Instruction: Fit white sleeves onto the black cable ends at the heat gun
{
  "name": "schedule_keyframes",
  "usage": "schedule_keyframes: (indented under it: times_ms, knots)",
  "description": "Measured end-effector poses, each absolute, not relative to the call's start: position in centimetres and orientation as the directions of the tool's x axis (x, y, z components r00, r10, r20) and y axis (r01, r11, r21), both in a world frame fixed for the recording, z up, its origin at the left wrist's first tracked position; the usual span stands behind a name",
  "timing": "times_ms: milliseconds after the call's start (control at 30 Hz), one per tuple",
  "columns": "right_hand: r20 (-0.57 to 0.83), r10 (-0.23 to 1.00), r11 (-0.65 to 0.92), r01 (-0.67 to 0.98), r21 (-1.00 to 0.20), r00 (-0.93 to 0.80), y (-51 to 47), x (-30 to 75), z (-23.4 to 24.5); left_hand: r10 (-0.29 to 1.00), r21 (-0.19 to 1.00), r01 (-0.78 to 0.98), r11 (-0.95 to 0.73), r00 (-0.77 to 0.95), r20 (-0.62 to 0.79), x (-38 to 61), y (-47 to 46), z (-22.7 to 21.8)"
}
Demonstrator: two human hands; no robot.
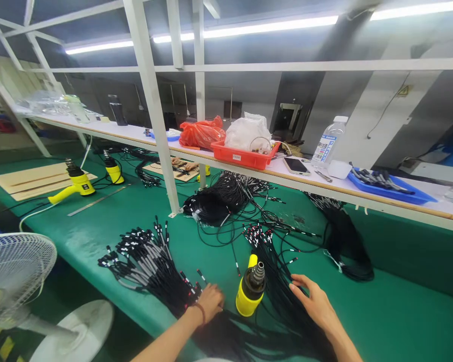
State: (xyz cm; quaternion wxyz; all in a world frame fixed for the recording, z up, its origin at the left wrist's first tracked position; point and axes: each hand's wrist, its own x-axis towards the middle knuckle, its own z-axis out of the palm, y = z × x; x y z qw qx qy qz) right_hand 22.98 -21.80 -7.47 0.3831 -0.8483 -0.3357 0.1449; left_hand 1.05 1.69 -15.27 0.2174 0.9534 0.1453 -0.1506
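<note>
My left hand (210, 302), with a band at the wrist, is curled downward over a bundle of black cables (166, 289). Its fingers are closed at the cables by the red-marked ends; the fingertips are partly hidden and slightly blurred. The bundle's grey-sleeved ends fan out to the left. My right hand (312, 300) is open, thumb and fingers apart, beside a second cable bundle (277, 281) with red and white ends. Between my hands a yellow heat gun (249, 294) stands with its metal nozzle pointing up.
A large coil of cables (219, 198) lies farther back, another bundle (347, 246) at right. A shelf above holds a red tray (245, 155), phone (296, 166), bottle (329, 141) and blue tray (392, 188). A fan (18, 271) stands left. Another person's hands (191, 166) work behind.
</note>
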Motion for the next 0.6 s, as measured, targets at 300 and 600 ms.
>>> schedule_keyframes:
  times_ms: [300, 600]
  knots:
    - [0.039, 0.659, -0.524, 0.496, -0.693, 0.751, -23.4, 23.0, -5.4, 0.244, 0.189, 0.333, -0.924, 0.893, -0.378, -0.9, 2.1, -12.1]
    - [0.138, 0.639, -0.517, 0.556, -0.651, 0.756, -24.7, 22.5, -0.2, 0.263, 0.058, 0.302, -0.952, 0.897, -0.356, -2.8, 4.3, -2.7]
